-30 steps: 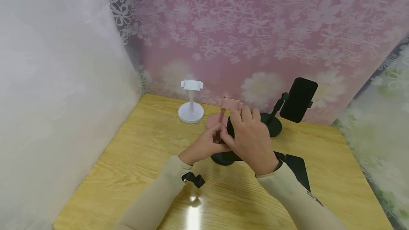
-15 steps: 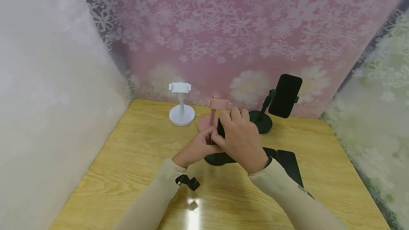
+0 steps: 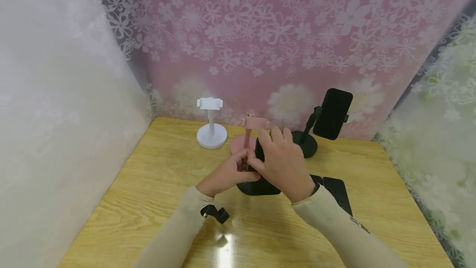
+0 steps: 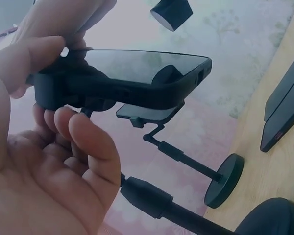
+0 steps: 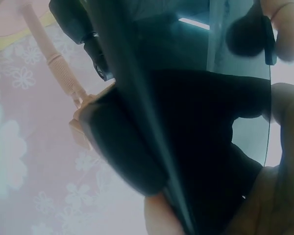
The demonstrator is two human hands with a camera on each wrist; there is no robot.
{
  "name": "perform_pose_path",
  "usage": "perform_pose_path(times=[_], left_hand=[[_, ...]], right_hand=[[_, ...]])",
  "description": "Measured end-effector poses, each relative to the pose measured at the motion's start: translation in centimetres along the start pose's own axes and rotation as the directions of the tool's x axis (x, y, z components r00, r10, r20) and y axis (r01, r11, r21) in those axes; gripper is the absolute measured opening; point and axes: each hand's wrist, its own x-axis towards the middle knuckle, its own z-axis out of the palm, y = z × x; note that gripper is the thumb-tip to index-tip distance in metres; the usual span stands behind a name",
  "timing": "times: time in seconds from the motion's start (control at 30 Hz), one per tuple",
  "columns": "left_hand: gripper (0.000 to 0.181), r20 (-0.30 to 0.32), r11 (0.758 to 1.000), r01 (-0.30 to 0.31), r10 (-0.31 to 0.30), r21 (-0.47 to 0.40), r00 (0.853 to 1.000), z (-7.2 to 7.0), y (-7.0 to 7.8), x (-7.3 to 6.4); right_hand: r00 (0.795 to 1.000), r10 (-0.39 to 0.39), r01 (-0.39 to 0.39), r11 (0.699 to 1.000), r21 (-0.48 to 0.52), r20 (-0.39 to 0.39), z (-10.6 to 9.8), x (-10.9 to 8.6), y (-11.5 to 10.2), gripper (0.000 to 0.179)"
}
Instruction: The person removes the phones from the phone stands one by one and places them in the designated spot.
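A black phone (image 4: 142, 66) sits against the clamp (image 4: 51, 93) of a black phone stand (image 4: 154, 198). My left hand (image 3: 228, 173) holds that clamp, its thumb on top and its fingers curled beneath in the left wrist view. My right hand (image 3: 284, 162) grips the phone from the other side. In the right wrist view, fingers lie along the screen's right edge, and a dark clamp arm (image 5: 120, 142) lies along the opposite edge. The stand's round base (image 3: 246, 188) rests on the table below my hands, which hide most of the phone in the head view.
Behind my hands stand a pink phone stand (image 3: 255, 123) and, left of it, a white one (image 3: 211, 135). A dark stand (image 3: 305, 144) at the right bears another phone (image 3: 332, 113). Flat dark phones (image 3: 337, 195) lie on the wooden table (image 3: 148, 189) beside my right forearm.
The head view has turned slightly right, so everything sits further left in it. Both hands keep their hold at the phone and clamp, with only small shifts of the fingers.
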Motion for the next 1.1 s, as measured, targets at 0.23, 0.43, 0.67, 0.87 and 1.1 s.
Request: perform_pose_path(times=[0.23,0.43,0.67,0.87,1.1], left_hand=[[0.031,0.017,0.996,0.050,-0.049,-0.074,0.999,-0.1,0.0,-0.1],[0.025,0.003,0.992,0.048,-0.048,-0.113,0.999,-0.1,-0.1,0.0],[0.027,0.001,0.991,0.047,-0.048,-0.123,0.999,0.0,-0.3,0.0],[0.027,-0.004,0.990,0.039,-0.040,-0.132,0.999,-0.1,-0.3,-0.1],[0.049,0.015,0.991,0.019,-0.017,-0.134,1.000,-0.2,-0.6,-0.1]], right_hand=[[1.000,-0.030,0.029,0.999,-0.033,-0.005,0.0,0.1,0.0,0.038],[0.997,0.066,-0.066,0.998,-0.004,0.035,-0.5,-0.2,-0.7,0.045],[0.992,0.116,-0.117,0.993,0.007,0.045,-1.3,-0.9,-2.1,0.068],[0.999,0.030,-0.030,0.999,-0.017,0.016,-0.4,-0.6,-1.6,0.061],[0.997,-0.001,0.003,0.999,-0.033,0.074,-0.6,-0.8,-1.7,0.062]])
